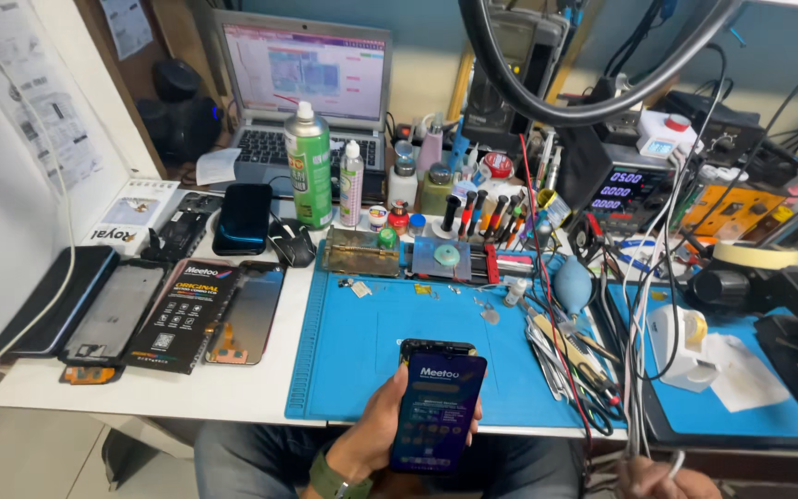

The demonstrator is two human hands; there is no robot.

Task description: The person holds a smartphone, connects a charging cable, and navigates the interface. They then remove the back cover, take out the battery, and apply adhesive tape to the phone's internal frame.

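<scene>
My left hand [373, 434] grips a smartphone [438, 409] with a lit dark-blue screen, upright over the near edge of the blue work mat [362, 360]. A second dark phone back shows just behind its top edge. My right hand [662, 480] sits at the bottom right edge, below the desk, with fingers curled on a white cable [641, 388] that hangs down from the desk; only part of it shows.
An open laptop [311, 88] stands at the back. A green spray can [309, 166], small bottles, screwdrivers and tweezers [561, 356] crowd the mat's far and right sides. Phones, screen panels and a black box [182, 314] lie left. A power supply [625, 189] sits right.
</scene>
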